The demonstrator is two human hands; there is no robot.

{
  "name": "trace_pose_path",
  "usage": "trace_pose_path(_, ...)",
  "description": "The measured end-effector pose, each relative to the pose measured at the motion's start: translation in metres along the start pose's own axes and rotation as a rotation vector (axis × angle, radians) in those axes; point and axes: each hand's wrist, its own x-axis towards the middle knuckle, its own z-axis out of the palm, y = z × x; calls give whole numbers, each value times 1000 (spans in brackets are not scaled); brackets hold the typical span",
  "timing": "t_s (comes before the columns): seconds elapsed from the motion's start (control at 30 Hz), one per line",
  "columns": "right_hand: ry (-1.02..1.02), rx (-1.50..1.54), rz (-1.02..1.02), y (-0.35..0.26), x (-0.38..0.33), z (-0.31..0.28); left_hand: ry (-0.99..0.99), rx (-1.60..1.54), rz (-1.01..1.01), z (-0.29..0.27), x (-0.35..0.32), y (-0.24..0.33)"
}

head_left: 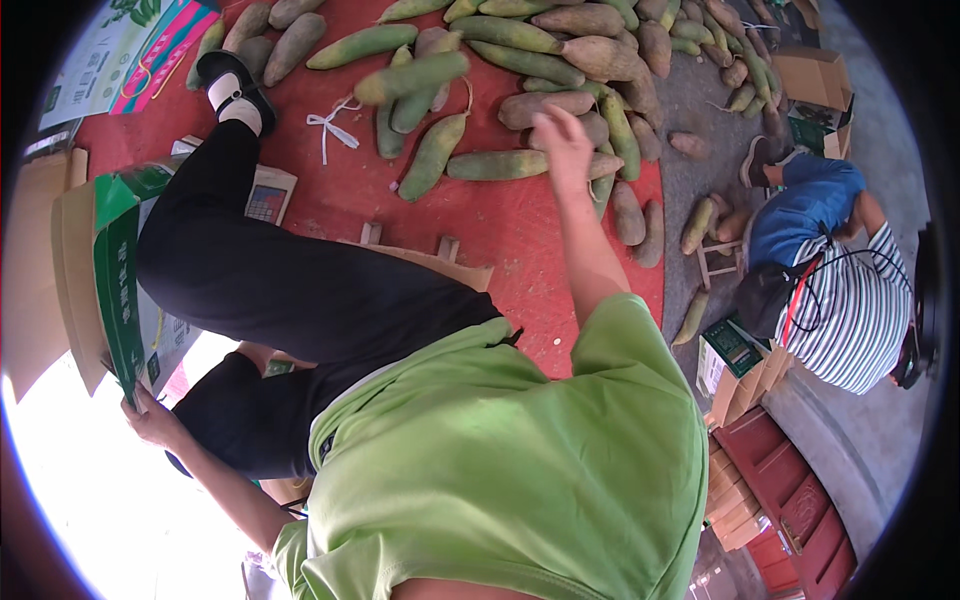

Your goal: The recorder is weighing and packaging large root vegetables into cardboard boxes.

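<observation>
My right hand [566, 145] reaches out over a heap of long green radishes, its fingers extended and apart with nothing seen in them. Just beneath its fingertips lie a muddy brown root [535, 108] and a pale green radish [497, 164]. Farther left, one green radish [412, 78] looks smeared by motion above others on the red floor covering. My left hand [152, 418] is closed on the edge of a green and white cardboard box [122, 290] beside my leg. Part of that grip is hidden by the flap.
A small scale [268, 195] with a keypad sits by my leg. White ribbon [332, 130] lies on the red floor covering [520, 260]. At right a person in a striped shirt [850, 315] bends near a small stool [718, 262] and an open carton [735, 365]. More radishes spread behind.
</observation>
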Motion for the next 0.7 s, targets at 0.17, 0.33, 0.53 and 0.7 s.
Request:
trace_pose_path(0.17,422,-601,328,99,12,-104,7,32,-14,-6,-2,4)
trace_pose_path(0.33,93,-805,651,167,21,-132,-4,33,-48,-1,0,1)
trace_pose_path(0.53,80,-790,834,154,41,-115,-41,-75,-59,-2,-1,0)
trace_pose_path(0.7,119,-913,898,129,44,-102,6,-32,-34,-1,-3,5)
